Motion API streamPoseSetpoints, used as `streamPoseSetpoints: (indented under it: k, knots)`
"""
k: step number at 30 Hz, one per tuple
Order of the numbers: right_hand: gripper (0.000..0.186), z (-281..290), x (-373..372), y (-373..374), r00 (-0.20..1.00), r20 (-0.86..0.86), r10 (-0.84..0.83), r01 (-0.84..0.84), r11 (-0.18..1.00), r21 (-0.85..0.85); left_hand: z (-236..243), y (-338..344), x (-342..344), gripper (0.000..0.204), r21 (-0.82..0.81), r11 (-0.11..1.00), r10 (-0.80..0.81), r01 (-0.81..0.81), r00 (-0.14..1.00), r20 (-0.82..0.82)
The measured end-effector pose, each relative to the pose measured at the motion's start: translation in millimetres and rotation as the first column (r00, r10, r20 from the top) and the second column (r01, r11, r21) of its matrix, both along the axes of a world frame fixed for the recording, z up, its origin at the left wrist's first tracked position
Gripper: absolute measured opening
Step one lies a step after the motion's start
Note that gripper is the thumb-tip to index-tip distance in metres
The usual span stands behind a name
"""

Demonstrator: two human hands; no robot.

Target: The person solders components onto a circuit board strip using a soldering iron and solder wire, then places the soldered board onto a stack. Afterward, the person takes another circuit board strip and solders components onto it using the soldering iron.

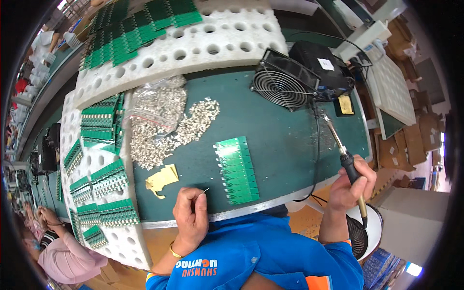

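Board (239, 171) (green, flat) between left hand (192, 211) and right hand (346, 189), touching neither.

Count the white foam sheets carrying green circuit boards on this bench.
2. One foam sheet lies across the far side of the bench; the other sheet runs along its left side. Any more stacked underneath would be hidden.

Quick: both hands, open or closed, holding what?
Left hand: closed, pinching a thin wire-like piece.
Right hand: closed, holding a soldering iron.
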State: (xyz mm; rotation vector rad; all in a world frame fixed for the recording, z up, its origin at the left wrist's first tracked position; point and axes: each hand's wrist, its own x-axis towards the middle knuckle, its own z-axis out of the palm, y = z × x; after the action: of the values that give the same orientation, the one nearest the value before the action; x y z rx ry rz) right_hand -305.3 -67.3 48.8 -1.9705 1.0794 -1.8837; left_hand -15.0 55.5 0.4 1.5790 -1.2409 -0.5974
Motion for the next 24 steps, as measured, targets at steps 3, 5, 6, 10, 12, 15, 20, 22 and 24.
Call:
streamPoseSetpoints:
  k: [3,5,6,10,12,15,20,22,24]
  knots:
    - [0.033,-2,6,2,0.999,0.019,0.036,-0.037,0.999,0.025,-3,-4,2,0.005,0.016,1.0,0.007,-0.006,1.0,-0.018]
    - [0.031,-5,9,1,0.991,0.02,0.135,-0.136,0.989,0.055,-2,-8,0,0.005,0.04,0.999,0.036,-0.032,0.994,-0.102]
    - [0.03,-6,12,0,0.987,0.013,0.158,-0.159,0.984,0.075,-4,-11,0,0.005,0.039,0.999,0.031,-0.027,0.995,-0.099]
    - [0.029,-8,15,-6,0.987,-0.041,0.156,-0.153,0.986,0.071,-3,-16,-2,0.005,0.119,0.993,-0.002,0.013,0.996,-0.093]
    - [0.028,-5,11,-12,0.993,-0.037,0.114,-0.112,0.992,0.062,-3,-15,-1,0.005,0.124,0.992,0.011,-0.001,0.997,-0.079]
    - [0.026,-5,-3,-34,0.999,-0.015,-0.03,0.03,1.0,0.001,-8,-15,0,0.004,0.142,0.989,0.054,-0.04,0.994,-0.099]
    - [0.017,5,-26,-66,0.887,-0.171,-0.429,0.434,0.901,-0.01,-9,-12,-1,0.011,0.082,0.994,0.078,-0.069,0.991,-0.106]
    - [0.016,4,-35,-76,0.854,-0.197,-0.481,0.487,0.873,-0.024,-10,-10,1,0.012,0.078,0.995,0.063,-0.055,0.992,-0.109]
    - [0.017,-5,-42,-94,0.827,-0.23,-0.514,0.526,0.85,-0.009,-8,-9,1,0.012,0.084,0.995,0.07,-0.062,0.992,-0.103]
